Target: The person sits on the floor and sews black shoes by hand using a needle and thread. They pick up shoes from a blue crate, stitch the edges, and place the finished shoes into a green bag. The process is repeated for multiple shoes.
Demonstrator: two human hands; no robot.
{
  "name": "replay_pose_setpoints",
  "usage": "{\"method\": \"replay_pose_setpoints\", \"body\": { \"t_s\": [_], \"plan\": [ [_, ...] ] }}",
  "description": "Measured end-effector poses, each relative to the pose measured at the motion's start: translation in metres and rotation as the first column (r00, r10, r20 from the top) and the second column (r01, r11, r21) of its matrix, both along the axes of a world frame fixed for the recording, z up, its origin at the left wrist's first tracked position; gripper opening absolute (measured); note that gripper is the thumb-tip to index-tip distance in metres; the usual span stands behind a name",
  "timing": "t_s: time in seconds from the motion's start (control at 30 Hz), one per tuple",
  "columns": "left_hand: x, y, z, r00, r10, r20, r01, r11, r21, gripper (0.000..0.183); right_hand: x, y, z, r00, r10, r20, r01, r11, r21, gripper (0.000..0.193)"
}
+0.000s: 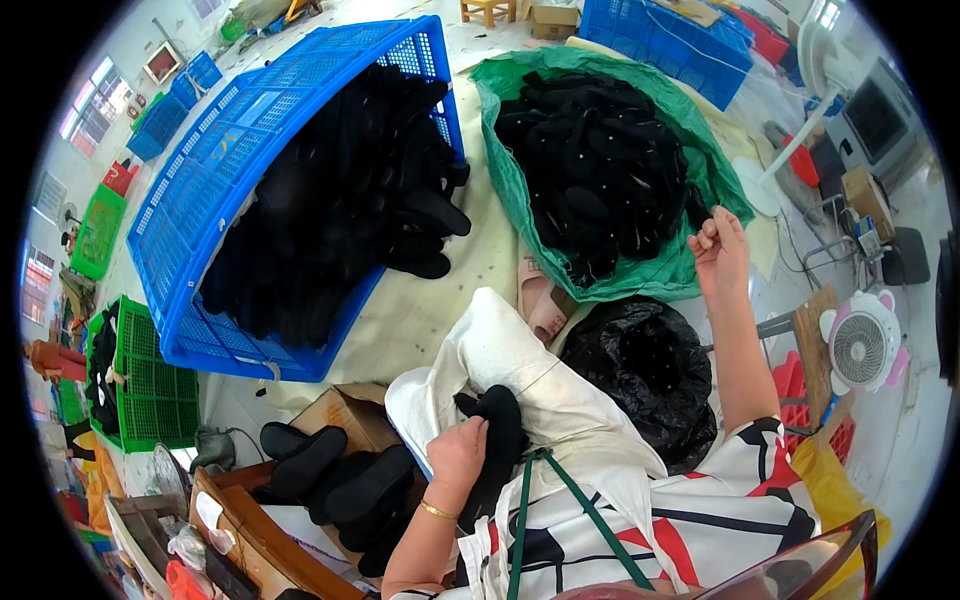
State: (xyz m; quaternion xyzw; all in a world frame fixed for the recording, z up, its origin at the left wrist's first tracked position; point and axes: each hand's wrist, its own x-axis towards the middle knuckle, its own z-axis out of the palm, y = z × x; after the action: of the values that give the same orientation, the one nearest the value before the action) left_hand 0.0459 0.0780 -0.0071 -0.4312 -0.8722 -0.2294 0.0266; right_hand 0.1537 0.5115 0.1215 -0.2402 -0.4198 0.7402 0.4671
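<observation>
My left hand [458, 450] is closed on a black cloth shoe [500, 430] that lies against the white apron [520, 365] over my lap. Raised out to the right is my right hand [722, 255], its thumb and fingers pinched together beside the rim of a green woven sack [493, 120]. Anything between those fingertips is too small to make out. Black shoe-shaped pieces [600, 160], some with small white specks, fill the sack. To the left, a tilted blue crate [215, 195] holds a heap of black shoes [330, 210], several spilling over its open side.
A black plastic bag [640, 365] stands by my right knee. More black shoes [370, 485] lie at lower left beside a cardboard box [345, 415] and a wooden drawer [260, 540]. A green crate [155, 385], a small fan [862, 343] and another blue crate [665, 45] surround me.
</observation>
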Motion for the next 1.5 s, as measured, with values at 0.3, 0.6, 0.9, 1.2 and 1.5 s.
{"method": "replay_pose_setpoints", "body": {
  "t_s": [0.3, 0.6, 0.9, 1.2, 1.5],
  "plan": [
    [0.001, 0.011, 0.007, 0.998, 0.005, 0.065, 0.005, 0.988, -0.154, 0.009, -0.023, -0.023, 0.061, 0.992, 0.102, 0.069, -0.110, 0.986, 0.125, 0.011],
    [-0.002, 0.012, -0.006, 0.995, -0.023, 0.102, 0.028, 0.998, -0.051, 0.004, -0.008, 0.064, 0.101, 0.978, -0.152, -0.146, 0.199, 0.893, 0.404, 0.006],
    [-0.002, -0.008, -0.041, 0.557, 0.169, 0.813, -0.499, 0.851, 0.165, 0.017, -0.050, -0.165, -0.078, 0.596, 0.089, 0.798, -0.786, -0.139, 0.602, 0.007],
    [-0.002, -0.011, -0.038, 0.113, 0.066, 0.991, -0.687, 0.726, 0.030, 0.014, -0.049, -0.227, -0.088, 0.510, 0.052, 0.859, -0.833, -0.219, 0.508, 0.019],
    [-0.005, -0.007, -0.036, 0.024, -0.002, 1.000, -0.708, 0.706, 0.019, 0.013, -0.019, -0.248, -0.136, -0.187, 0.047, 0.981, -0.901, -0.406, -0.153, 0.036]
  ]
}}
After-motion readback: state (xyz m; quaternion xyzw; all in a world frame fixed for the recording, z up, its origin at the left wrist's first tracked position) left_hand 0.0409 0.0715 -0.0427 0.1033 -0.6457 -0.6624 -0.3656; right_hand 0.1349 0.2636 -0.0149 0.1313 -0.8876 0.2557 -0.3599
